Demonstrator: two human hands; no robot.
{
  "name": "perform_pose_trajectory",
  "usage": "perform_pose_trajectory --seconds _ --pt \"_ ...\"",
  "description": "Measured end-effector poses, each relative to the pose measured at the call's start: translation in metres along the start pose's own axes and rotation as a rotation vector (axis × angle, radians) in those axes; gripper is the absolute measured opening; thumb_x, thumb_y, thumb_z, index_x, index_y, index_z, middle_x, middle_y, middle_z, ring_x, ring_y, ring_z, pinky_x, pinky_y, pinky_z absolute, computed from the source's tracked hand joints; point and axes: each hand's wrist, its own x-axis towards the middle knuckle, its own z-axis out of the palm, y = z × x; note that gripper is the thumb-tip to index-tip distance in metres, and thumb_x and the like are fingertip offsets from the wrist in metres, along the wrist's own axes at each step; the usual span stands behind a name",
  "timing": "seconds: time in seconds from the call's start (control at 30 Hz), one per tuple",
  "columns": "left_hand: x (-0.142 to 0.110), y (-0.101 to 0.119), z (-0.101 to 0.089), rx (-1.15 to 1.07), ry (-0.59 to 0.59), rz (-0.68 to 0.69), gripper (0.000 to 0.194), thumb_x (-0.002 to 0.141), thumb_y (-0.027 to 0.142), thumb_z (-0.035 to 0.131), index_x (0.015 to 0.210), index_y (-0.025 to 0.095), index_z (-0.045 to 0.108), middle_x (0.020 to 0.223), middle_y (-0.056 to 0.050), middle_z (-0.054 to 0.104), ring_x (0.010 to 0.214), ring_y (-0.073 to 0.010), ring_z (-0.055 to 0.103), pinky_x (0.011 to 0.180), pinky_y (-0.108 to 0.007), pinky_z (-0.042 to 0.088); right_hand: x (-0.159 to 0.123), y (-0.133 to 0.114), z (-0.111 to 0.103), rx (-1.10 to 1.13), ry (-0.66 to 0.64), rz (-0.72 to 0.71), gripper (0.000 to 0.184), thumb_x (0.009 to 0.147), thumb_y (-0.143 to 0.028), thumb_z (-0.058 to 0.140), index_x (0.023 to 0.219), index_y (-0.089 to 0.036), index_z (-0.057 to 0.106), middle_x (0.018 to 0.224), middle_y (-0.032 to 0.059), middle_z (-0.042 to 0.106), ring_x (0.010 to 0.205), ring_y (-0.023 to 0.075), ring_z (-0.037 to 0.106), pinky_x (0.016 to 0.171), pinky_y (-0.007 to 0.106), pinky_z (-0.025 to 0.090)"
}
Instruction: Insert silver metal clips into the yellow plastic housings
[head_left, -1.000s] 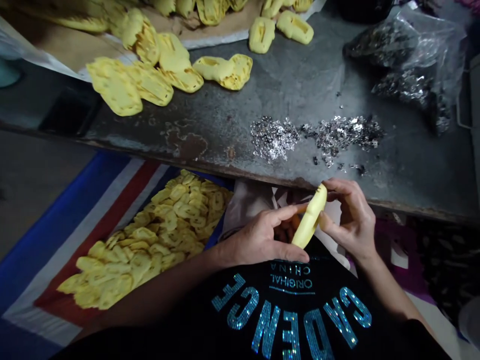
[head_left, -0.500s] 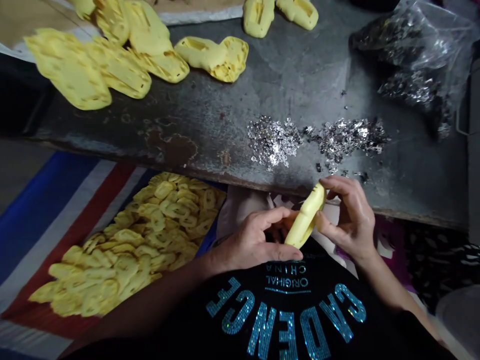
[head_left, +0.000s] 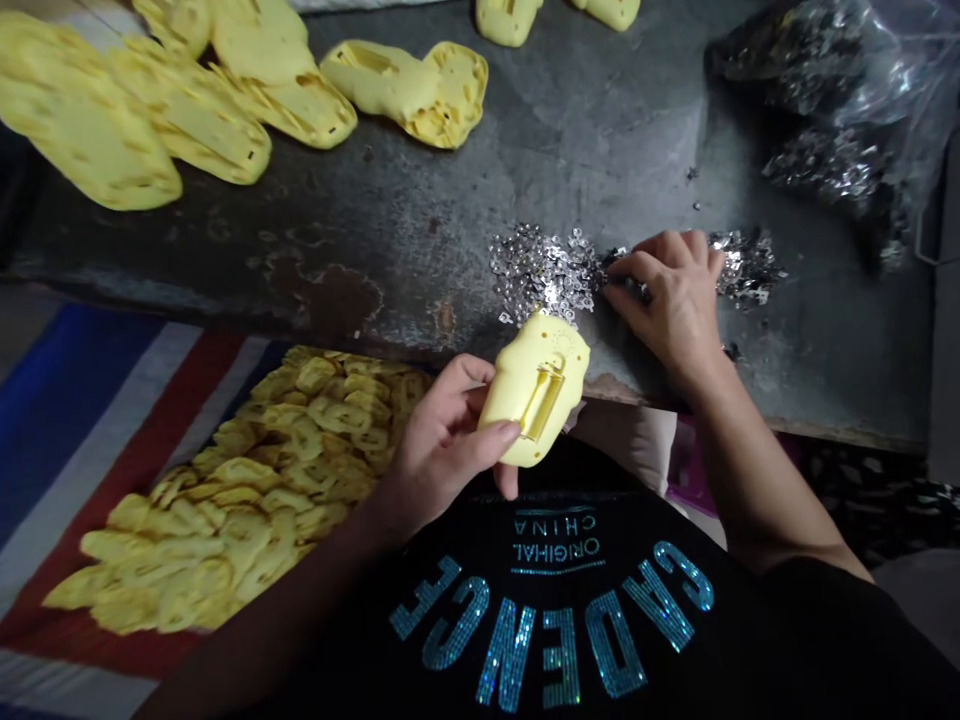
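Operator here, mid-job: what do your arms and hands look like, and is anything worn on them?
The left hand and right hand are bare: no gloves, rings or watch show. The forearms are uncovered. A black top, with a black sleeve, carries teal sequin lettering reading CADENCE and ORIGINAL CHINA.
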Motion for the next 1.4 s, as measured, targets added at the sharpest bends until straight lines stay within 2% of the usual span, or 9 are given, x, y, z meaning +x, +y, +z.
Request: perform_pose_trajectory --seconds 0.1,0.2,0.4,0.57,0.7,0.9,1.03,1.17,1.4 --pt "-0.001 -0.001 0.002 -0.013 0.083 0.007 0.038 0.097 0.034 0.087 0.118 0.026 0.057 0.093 0.0 0.081 0.063 -0.0187 0.077 0.052 -0.027 0.062 0.007 0.001 0.005 0.016 0.005 -0.029 0.007 0.101 -0.03 0.084 0.105 -0.029 0.079 0.114 0.0089 0.071 0.125 0.0431 0.065 0.117 0.087 0.046" --pt "0.001 0.003 0.009 -0.043 0.153 -0.01 0.036 0.093 0.036 0.088 0.111 0.027 0.058 0.085 0.002 0.078 0.064 -0.0193 0.077 0.053 -0.027 0.062 -0.004 -0.009 -0.01 -0.001 0.021 -0.037 0.002 0.104 -0.031 0.081 0.104 -0.03 0.08 0.113 0.0089 0.073 0.119 0.0404 0.066 0.114 0.081 0.051" --pt "0.007 0.005 0.018 -0.108 0.217 0.039 0.033 0.085 0.035 0.089 0.099 0.025 0.061 0.08 0.002 0.073 0.056 -0.0166 0.069 0.043 -0.025 0.057 -0.071 -0.041 -0.04 0.055 -0.063 -0.046 0.005 0.11 -0.037 0.079 0.107 -0.036 0.083 0.106 0.0051 0.076 0.107 0.033 0.065 0.099 0.059 0.057" --pt "0.006 -0.004 0.025 -0.13 0.271 0.07 0.024 0.088 0.033 0.086 0.092 0.025 0.063 0.078 0.002 0.066 0.056 -0.0139 0.061 0.038 -0.022 0.048 -0.107 -0.041 -0.035 0.04 -0.026 0.015 0.015 0.109 -0.041 0.081 0.122 -0.039 0.086 0.117 0.0052 0.081 0.112 0.0346 0.069 0.106 0.061 0.056" --pt "0.003 -0.006 0.031 -0.112 0.303 0.09 0.025 0.089 0.034 0.085 0.09 0.026 0.062 0.078 0.002 0.062 0.057 -0.0142 0.058 0.038 -0.023 0.044 -0.11 -0.032 -0.03 0.095 0.027 0.068 0.026 0.105 -0.049 0.087 0.128 -0.037 0.087 0.116 0.0074 0.082 0.111 0.0379 0.071 0.108 0.065 0.055" --pt "0.002 -0.006 0.045 -0.076 0.366 0.094 0.032 0.088 0.034 0.083 0.087 0.024 0.053 0.077 0.003 0.058 0.065 -0.0128 0.061 0.059 -0.024 0.053 -0.104 -0.036 -0.025 0.12 0.0 0.047 0.01 0.105 -0.045 0.087 0.106 -0.035 0.088 0.098 0.0061 0.08 0.104 0.0379 0.073 0.101 0.063 0.055" --pt "0.003 -0.006 0.052 -0.034 0.321 0.076 0.031 0.083 0.033 0.08 0.083 0.023 0.05 0.074 0.005 0.052 0.064 -0.0106 0.055 0.059 -0.022 0.048 -0.104 -0.064 -0.047 0.261 -0.018 -0.005 0.008 0.108 -0.045 0.086 0.111 -0.039 0.088 0.098 0.0029 0.085 0.09 0.0325 0.075 0.092 0.057 0.057" --pt "-0.001 -0.003 0.06 -0.035 0.266 0.056 0.031 0.084 0.034 0.081 0.081 0.023 0.052 0.072 0.005 0.054 0.063 -0.01 0.053 0.058 -0.022 0.047 -0.103 -0.089 -0.072 0.366 -0.111 -0.042 0.011 0.108 -0.049 0.086 0.116 -0.043 0.087 0.102 0.0016 0.085 0.092 0.0328 0.077 0.097 0.059 0.06" --pt "-0.01 0.003 0.075 -0.042 0.223 -0.021 0.025 0.09 0.031 0.073 0.082 0.022 0.051 0.076 0.001 0.057 0.066 -0.0137 0.061 0.059 -0.024 0.051 -0.106 -0.097 -0.084 0.318 -0.192 -0.048 0.016 0.109 -0.056 0.083 0.117 -0.042 0.087 0.101 0.0041 0.082 0.095 0.0324 0.074 0.089 0.056 0.065"
